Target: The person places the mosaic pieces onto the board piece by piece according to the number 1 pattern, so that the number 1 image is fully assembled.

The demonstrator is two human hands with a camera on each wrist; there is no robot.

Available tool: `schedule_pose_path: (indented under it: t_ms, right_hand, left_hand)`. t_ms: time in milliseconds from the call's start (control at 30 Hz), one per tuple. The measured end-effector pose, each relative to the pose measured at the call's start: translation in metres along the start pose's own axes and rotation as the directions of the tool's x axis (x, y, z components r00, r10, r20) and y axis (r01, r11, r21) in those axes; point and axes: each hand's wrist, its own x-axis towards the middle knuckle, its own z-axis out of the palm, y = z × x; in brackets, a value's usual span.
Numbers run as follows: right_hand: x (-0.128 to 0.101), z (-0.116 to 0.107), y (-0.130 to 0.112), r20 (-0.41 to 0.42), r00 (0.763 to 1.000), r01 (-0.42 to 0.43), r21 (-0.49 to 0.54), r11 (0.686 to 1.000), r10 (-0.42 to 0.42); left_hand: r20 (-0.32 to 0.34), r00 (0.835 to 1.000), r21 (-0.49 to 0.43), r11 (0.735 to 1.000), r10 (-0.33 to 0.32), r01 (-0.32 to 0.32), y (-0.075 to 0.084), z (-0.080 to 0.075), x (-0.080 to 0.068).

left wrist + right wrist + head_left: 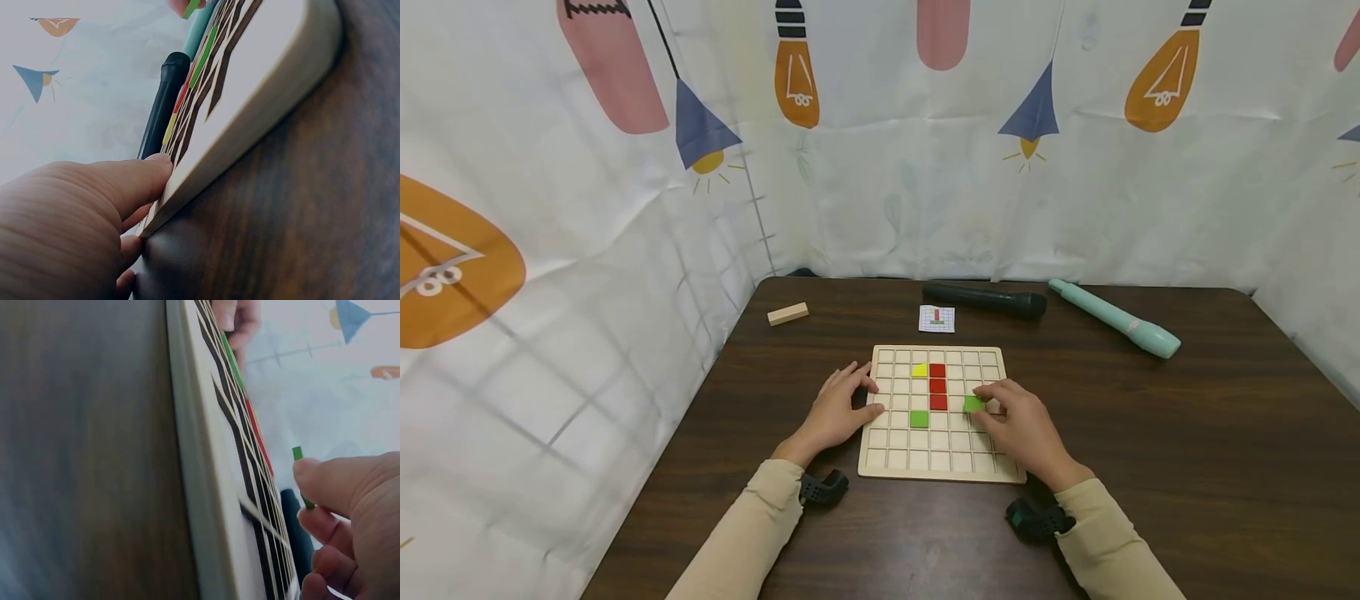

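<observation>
A pale wooden grid board lies on the table. My left hand rests at its left edge, the thumb lying on the rim and the other fingers beside the edge. Between thumb and fingertips, my right hand pinches a green square tile, held above the right part of the board. Set in the grid are three red tiles in a column, a yellow tile with a slanted corner left of the top one, and another green tile lower left.
Behind the board lies a small pattern card. A black microphone-shaped object and a mint-green one lie at the back. A small wooden block is at back left. A printed curtain hangs behind the table.
</observation>
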Motion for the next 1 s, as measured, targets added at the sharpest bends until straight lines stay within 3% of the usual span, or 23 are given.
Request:
schedule_pose_path:
  t_ms: [700,1000]
  right_hand:
    - [-0.004,0.026,-0.015,0.008,0.997,0.071,0.018,0.997,-0.072]
    - [-0.004,0.031,-0.017,-0.047,0.993,0.107,0.017,0.994,-0.106]
  left_hand:
    - [0.014,1.000,-0.009,1.000,-0.011,0.011,-0.002,0.000,0.002]
    - [0.006,1.000,-0.009,1.000,-0.012,0.012,-0.001,0.000,0.002]
